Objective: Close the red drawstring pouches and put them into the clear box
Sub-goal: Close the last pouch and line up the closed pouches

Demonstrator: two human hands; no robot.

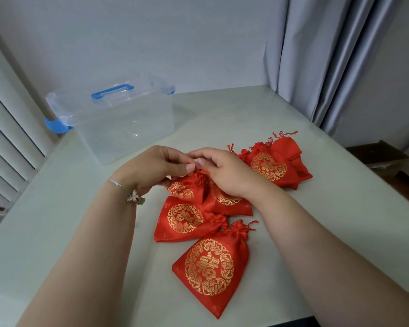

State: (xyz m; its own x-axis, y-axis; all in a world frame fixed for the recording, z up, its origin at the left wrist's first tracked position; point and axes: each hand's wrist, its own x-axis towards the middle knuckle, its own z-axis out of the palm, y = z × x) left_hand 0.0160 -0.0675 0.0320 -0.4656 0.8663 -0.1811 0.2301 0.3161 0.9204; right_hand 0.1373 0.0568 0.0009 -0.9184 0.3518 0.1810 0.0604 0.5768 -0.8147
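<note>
Both hands are on one pouch (189, 185): left hand (156, 168) and right hand (224, 173) each pinch a cord just above its gathered mouth, ready to pull apart and cinch it; beyond the fingers, the clear box (118, 123) sits lidded, nothing visible inside

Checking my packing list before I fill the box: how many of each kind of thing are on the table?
Red satin drawstring pouches with gold emblems: 6 (right pile overlaps, so uncertain)
Clear plastic box with blue handle: 1
Total: 7
</note>
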